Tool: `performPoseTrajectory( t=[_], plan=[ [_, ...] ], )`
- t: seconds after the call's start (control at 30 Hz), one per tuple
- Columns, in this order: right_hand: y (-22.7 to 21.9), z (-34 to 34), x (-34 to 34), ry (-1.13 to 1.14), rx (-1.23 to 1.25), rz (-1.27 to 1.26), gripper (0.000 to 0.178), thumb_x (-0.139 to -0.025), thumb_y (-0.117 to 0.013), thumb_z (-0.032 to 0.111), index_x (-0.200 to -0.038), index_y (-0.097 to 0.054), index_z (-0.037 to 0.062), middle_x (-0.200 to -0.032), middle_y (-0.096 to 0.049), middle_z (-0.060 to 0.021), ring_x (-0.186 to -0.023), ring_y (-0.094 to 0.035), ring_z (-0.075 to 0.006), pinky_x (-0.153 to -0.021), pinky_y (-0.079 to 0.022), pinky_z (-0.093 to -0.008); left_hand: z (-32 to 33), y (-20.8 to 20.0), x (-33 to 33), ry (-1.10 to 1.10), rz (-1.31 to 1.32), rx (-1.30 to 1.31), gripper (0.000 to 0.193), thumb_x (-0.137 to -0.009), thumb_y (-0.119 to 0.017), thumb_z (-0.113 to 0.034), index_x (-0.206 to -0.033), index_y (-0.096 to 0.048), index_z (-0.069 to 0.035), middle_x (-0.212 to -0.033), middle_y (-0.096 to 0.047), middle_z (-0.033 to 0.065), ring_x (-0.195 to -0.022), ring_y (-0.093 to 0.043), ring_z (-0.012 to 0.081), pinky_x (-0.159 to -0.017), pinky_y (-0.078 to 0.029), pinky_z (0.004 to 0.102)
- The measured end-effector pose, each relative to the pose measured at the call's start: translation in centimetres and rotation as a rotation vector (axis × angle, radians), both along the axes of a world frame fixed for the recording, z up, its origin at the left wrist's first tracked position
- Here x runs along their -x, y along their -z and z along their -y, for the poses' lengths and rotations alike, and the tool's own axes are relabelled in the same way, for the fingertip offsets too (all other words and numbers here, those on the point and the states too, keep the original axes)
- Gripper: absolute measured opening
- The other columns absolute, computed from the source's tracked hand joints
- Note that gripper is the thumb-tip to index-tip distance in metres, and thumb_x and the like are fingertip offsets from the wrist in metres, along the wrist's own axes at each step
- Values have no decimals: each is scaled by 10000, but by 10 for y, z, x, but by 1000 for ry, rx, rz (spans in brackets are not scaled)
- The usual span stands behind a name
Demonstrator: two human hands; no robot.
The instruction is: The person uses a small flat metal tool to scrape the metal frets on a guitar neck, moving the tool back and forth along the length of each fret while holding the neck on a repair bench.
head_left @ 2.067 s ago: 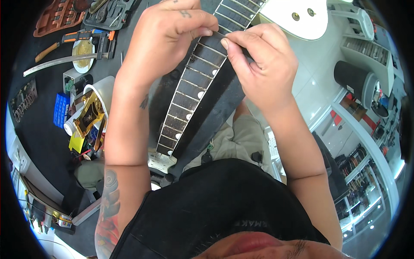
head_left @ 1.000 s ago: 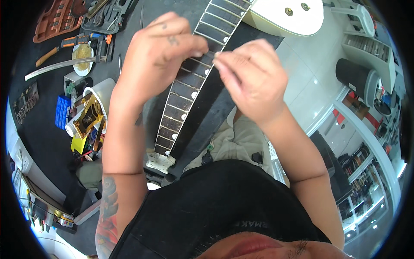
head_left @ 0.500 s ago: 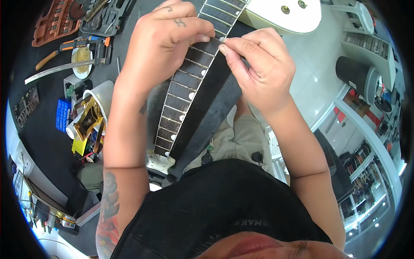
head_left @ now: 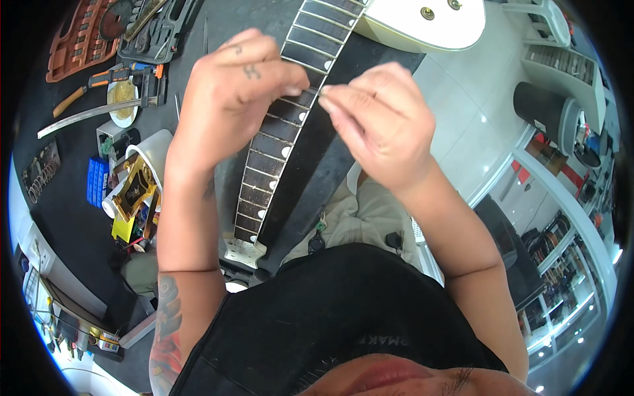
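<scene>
A stringless guitar neck [head_left: 269, 144] lies lengthwise before me, with metal frets, pale dot inlays and a dirty dark fretboard. Its nearer end is a pale headstock [head_left: 246, 252]; the white guitar body [head_left: 422, 23] shows at the far end. Over the fretboard, my left hand [head_left: 228, 99] pinches thumb and fingers together at the neck's left side. Facing it across the right edge, my right hand [head_left: 386, 125] pinches too. Their fingertips are a short gap apart, above a fret. Whatever thin thing they hold is too small to make out.
A dark bench holds a white bucket [head_left: 158, 148] of guitar parts, a blue box [head_left: 97, 181] and a clamp [head_left: 92, 113] at left. An orange tool case [head_left: 74, 36] lies far left. At right stands a dark bin [head_left: 541, 109] on the tiled floor.
Both hands have shifted nearer to me and slightly left, along the neck to lower frets, still pinched. A dark thin strip seen between the fingertips before is hard to see now.
</scene>
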State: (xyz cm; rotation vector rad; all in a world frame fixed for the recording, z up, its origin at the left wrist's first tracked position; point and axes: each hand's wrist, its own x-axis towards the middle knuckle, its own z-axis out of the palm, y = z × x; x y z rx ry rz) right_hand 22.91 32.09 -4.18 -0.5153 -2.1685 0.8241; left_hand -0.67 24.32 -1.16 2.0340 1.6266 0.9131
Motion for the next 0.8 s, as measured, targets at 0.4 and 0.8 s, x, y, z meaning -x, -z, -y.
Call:
performPoseTrajectory(
  t=[0.4, 0.8],
  plan=[
    [4, -13, 2, 40, -44, -28, 272, -768, -966, -28, -1015, -862, 17, -892, -737, -77, -820, -694, -274, -731, -571, -388, -13, -2, -4, -40, -54, -79, 279, -746, -872, 64, -1001, -850, -48, -816, -675, 42, -801, -651, 239, -712, -532, 359],
    [7, -13, -3, 36, -40, -37, 280, -758, -969, -33, -1012, -861, 13, -885, -721, -84, -832, -698, -288, -729, -578, -394, -12, -4, -8, -37, -45, -84, 278, -745, -869, 81, -995, -841, -37, -823, -689, 41, -815, -663, 245, -720, -531, 356]
  ],
)
